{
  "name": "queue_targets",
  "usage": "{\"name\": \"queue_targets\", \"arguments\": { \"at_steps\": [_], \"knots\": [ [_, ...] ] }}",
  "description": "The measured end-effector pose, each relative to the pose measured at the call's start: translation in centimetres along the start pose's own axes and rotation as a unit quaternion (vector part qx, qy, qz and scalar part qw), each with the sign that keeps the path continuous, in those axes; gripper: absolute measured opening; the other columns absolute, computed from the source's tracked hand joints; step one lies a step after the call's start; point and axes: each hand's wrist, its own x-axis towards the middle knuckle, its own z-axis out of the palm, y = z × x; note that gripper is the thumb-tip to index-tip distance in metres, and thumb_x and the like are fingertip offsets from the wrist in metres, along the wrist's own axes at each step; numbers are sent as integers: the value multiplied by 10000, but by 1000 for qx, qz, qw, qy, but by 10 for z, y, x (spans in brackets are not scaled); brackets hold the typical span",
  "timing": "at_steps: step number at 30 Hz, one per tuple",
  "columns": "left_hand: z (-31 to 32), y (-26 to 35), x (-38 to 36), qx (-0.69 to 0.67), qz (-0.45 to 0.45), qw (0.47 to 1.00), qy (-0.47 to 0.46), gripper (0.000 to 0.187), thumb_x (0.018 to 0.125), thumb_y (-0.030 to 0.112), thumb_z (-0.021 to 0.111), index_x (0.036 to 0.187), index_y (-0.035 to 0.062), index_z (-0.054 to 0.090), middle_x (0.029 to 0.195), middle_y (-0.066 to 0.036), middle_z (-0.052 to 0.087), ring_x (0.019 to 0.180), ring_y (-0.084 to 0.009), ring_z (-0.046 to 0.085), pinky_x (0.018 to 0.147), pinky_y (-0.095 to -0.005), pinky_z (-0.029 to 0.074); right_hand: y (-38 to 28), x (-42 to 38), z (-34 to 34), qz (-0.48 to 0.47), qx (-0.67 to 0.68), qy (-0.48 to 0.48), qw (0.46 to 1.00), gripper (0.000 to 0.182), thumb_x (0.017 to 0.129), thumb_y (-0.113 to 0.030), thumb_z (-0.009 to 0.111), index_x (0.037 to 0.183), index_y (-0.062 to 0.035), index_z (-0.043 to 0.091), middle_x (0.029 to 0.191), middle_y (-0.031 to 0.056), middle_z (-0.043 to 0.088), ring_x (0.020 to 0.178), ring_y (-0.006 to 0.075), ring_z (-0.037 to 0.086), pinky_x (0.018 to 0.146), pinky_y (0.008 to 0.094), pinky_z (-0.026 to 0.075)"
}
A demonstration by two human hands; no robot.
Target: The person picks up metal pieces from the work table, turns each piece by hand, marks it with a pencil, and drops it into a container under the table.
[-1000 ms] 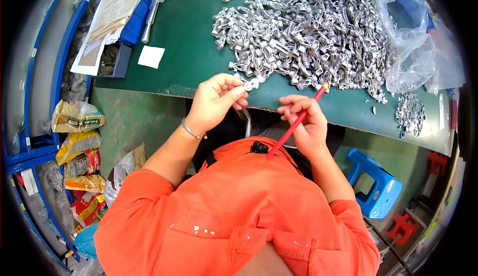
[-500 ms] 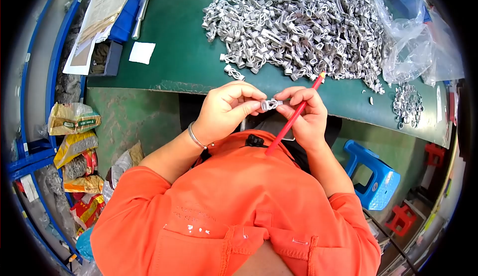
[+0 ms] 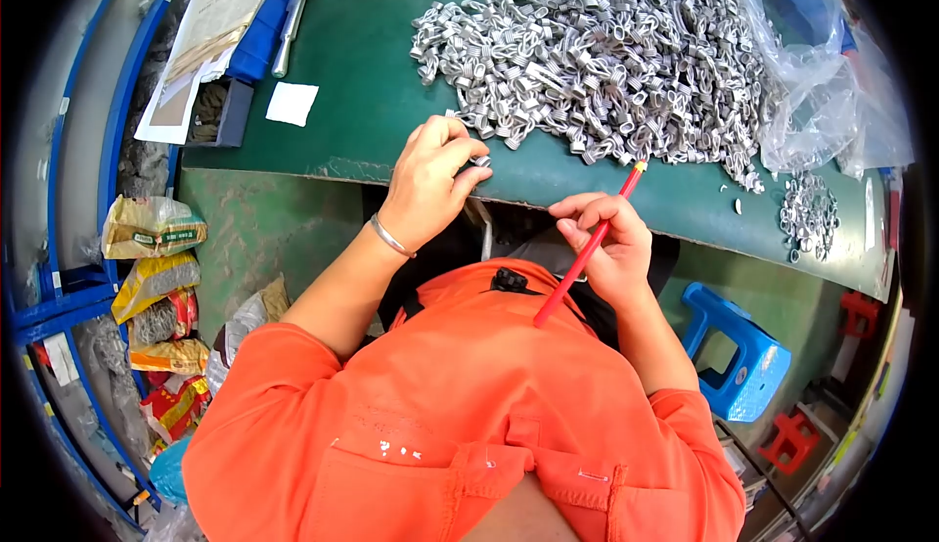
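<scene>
My left hand (image 3: 430,175) is at the table's front edge, thumb and fingers closed around a small silvery metal fitting (image 3: 481,160), mostly hidden by the fingers. My right hand (image 3: 614,244) stays in front of my body, closed around a red pencil-like stick (image 3: 579,263) that slants up to a yellow tip. Nothing else shows between its fingertips. Just beyond both hands lies a large heap of looped grey metal fittings (image 3: 597,63) on the green table (image 3: 362,92).
Small metal rings (image 3: 809,214) lie in a pile at the right, below clear plastic bags (image 3: 812,102). A white paper square (image 3: 291,104) and a grey bin (image 3: 230,116) are at the left. A blue stool (image 3: 734,351) stands right; sacks (image 3: 156,288) line the left floor.
My hands have come apart. The left moved up and left to the table edge with the metal fitting that both fingertips held before; the right keeps the red stick, slightly lower.
</scene>
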Motion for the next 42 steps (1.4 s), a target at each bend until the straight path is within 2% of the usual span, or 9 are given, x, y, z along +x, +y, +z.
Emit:
{"name": "queue_targets", "arguments": {
  "at_steps": [4, 6, 8, 12, 23, 29, 33, 37, 42],
  "knots": [
    [2, 14, -2, -177, -122, 976, 45, 112, 814, 11, 651, 921, -13, 627, 848, -76, 580, 720, -145, 584, 656, -258, 490, 4, 0, 1, 21, 21, 5, 1000, 173, 794, 91, 630, 804, -20, 497, 945, 116, 637, 780, 104, 586, 686, 234, 484],
    [10, 14, -9, -347, -177, 919, 58, 136, 882, 32, 592, 1005, -25, 604, 859, -71, 615, 708, -114, 603, 648, -234, 512, 3, 2, 7, 52, 55, 25, 997, 172, 800, 89, 626, 831, -18, 495, 965, 117, 628, 798, 110, 589, 704, 237, 488],
    [7, 22, -7, -568, -291, 770, 3, 162, 912, 44, 550, 1053, -31, 577, 855, -80, 640, 733, -131, 630, 670, -243, 535, 3, 3, 13, 93, 103, 35, 990, 187, 819, 82, 614, 913, -8, 479, 1008, 122, 607, 843, 120, 598, 746, 247, 500],
    [10, 32, -11, -631, -351, 691, -37, 154, 923, 79, 540, 1036, -22, 569, 821, -99, 653, 719, -154, 652, 663, -257, 548, -1, 6, 19, 97, 145, 35, 984, 192, 826, 91, 600, 921, -6, 464, 994, 125, 610, 831, 125, 607, 730, 244, 506],
    [13, 39, -14, -562, -205, 801, -18, 148, 849, -65, 584, 996, -57, 574, 959, -132, 617, 863, -195, 645, 768, -298, 556, 4, 7, 11, -60, 22, 49, 997, 195, 786, 122, 628, 822, -6, 485, 1005, 153, 615, 797, 127, 598, 694, 237, 503],
    [13, 39, -15, -519, -136, 844, 2, 185, 802, -140, 593, 979, -91, 577, 1030, -157, 578, 937, -218, 624, 828, -319, 549, 6, 4, 8, -89, 8, 84, 992, 195, 842, 100, 569, 964, -7, 462, 1043, 163, 604, 902, 166, 593, 801, 280, 486],
    [10, 41, -14, -478, -115, 871, 5, 188, 791, -153, 595, 966, -86, 578, 1030, -165, 579, 936, -220, 626, 833, -317, 549, 5, 5, 8, -90, 26, 158, 983, 401, 998, -303, 378, 1243, 12, 412, 972, 147, 616, 872, 170, 584, 767, 298, 465],
    [9, 42, -13, -450, -93, 888, 4, 190, 783, -161, 599, 953, -78, 576, 1027, -169, 581, 934, -220, 629, 822, -311, 555, 2, -5, 0, -130, -41, 168, 976, 514, 983, -417, 359, 1128, 41, 541, 842, 121, 617, 689, 159, 573, 611, 264, 446],
    [11, 42, -14, -409, -54, 911, 15, 190, 771, -162, 614, 934, -75, 568, 1010, -169, 588, 923, -216, 635, 798, -302, 564, -14, -6, 3, -176, -39, 111, 977, 63, 867, -1, 541, 848, 44, 581, 708, 130, 603, 562, 183, 585, 525, 269, 474]
  ]
}}
